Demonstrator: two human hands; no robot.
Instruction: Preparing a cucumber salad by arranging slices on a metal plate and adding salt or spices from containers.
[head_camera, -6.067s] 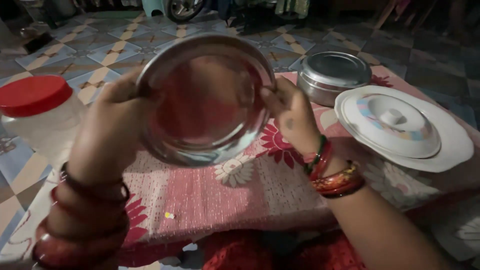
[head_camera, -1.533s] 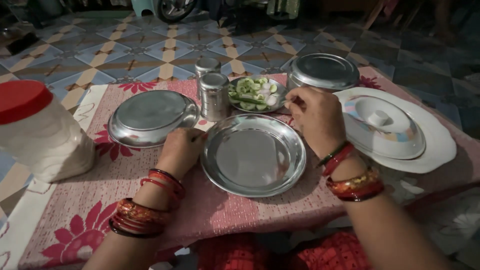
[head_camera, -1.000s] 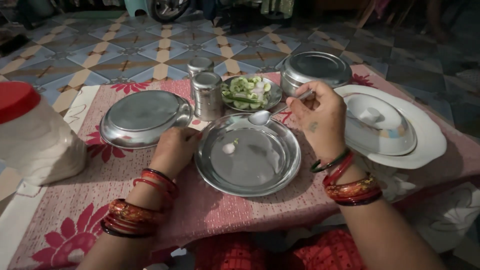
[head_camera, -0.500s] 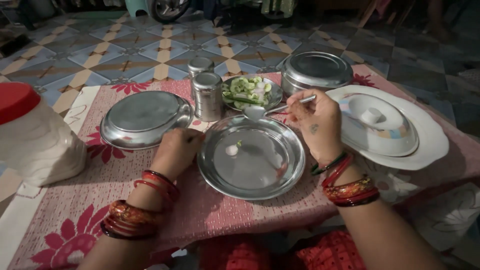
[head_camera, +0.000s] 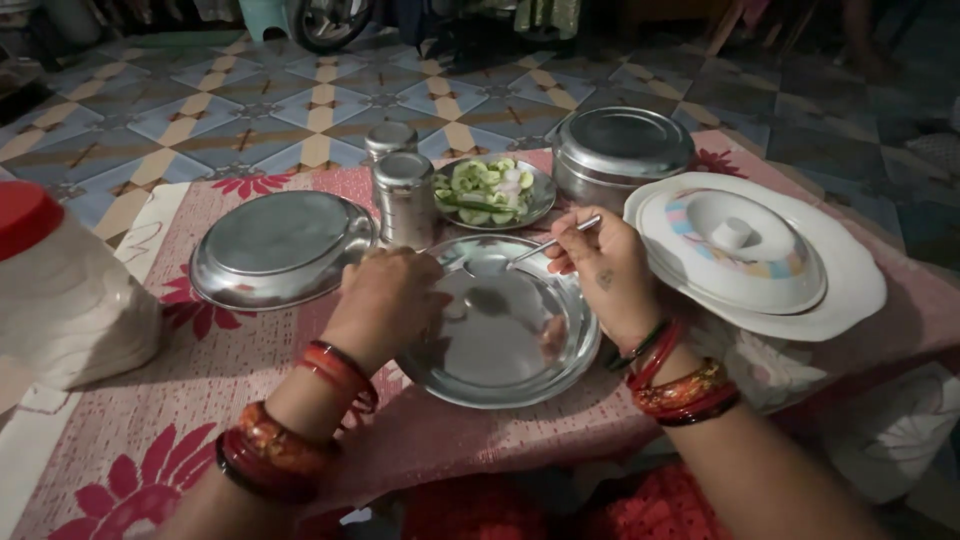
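Right hand (head_camera: 600, 275): pinching a spoon (head_camera: 548, 243), bowl over the steel plate (head_camera: 520, 345).
Left hand (head_camera: 385, 300): curled, resting on the plate's left rim.
Plate: worktop centre, before the cucumber dish (head_camera: 487, 190).

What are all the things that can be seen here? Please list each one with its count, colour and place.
steel plate: one, silver, centre, under both hands
upturned steel plate: one, silver, left
steel tumblers: two, silver, behind the centre plate
salad dish: one, green and white slices, far centre
lidded steel pot: one, silver, far right
lidded serving dish: one, white with pastel band, right
plastic jar: one, clear with red lid, left edge
tablecloth: one, pink with red flowers
spoon: one, silver, in right hand
left hand: on centre plate's rim
right hand: holding spoon
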